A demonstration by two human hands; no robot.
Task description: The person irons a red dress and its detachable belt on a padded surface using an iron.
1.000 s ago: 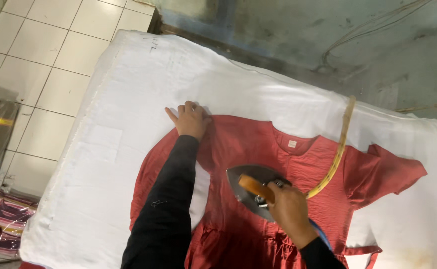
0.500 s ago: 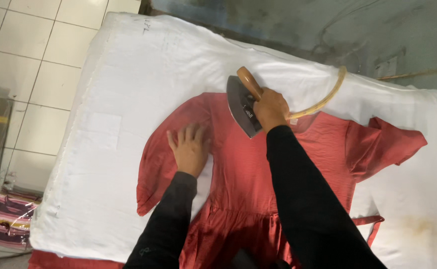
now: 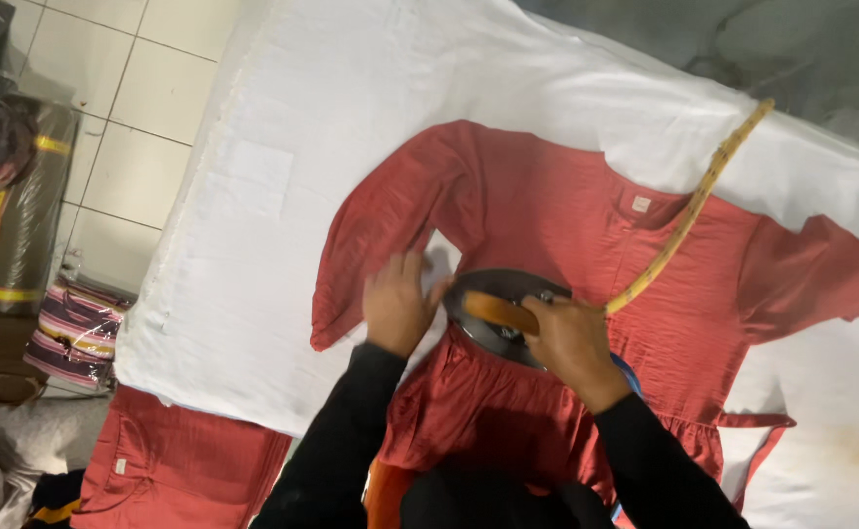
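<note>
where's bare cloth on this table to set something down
Bare white cloth lies left of the red dress, up to the table's left edge, and along the far edge above it. Crowded mid-dress: left hand, iron, right hand, yellow cord.

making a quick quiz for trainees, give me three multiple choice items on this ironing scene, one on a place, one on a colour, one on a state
1. Where does the dark metal iron with the wooden handle rest?
A. on the tiled floor
B. on the red long-sleeved garment
C. on the bare white padded table cover

2. What colour is the braided cord running from the iron?
A. yellow
B. blue
C. black

3. What is the right hand doing?
A. lying flat and empty
B. pinching the cord
C. gripping the iron's handle

Answers:
1 B, red cloth surrounds the iron.
2 A, the cord shows yellow across the collar.
3 C, its fingers wrap the wooden handle, while the left hand presses cloth beside it.
</note>
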